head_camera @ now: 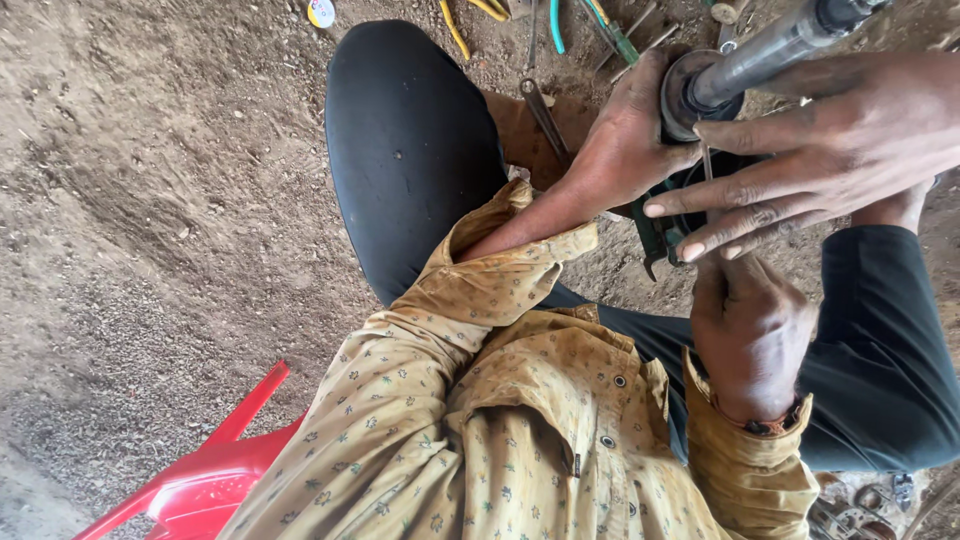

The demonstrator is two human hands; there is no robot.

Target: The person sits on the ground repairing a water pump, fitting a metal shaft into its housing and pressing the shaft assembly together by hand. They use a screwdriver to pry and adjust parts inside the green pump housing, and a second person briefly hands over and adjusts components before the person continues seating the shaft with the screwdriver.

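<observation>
My left hand grips the round dark collar at the end of a grey metal tube that runs up to the top right. My right hand is a closed fist just below, holding a green-handled plier-like tool whose jaws reach toward the collar. Another person's hand comes in from the right, its fingers spread over the collar and over my right hand, hiding where the tool tip meets the part. A thin wire hangs under the collar.
I sit on a red plastic chair over bare dirt ground, my dark-trousered knee raised ahead. Hand tools with yellow and teal handles, metal pliers and a small round lid lie on the ground beyond.
</observation>
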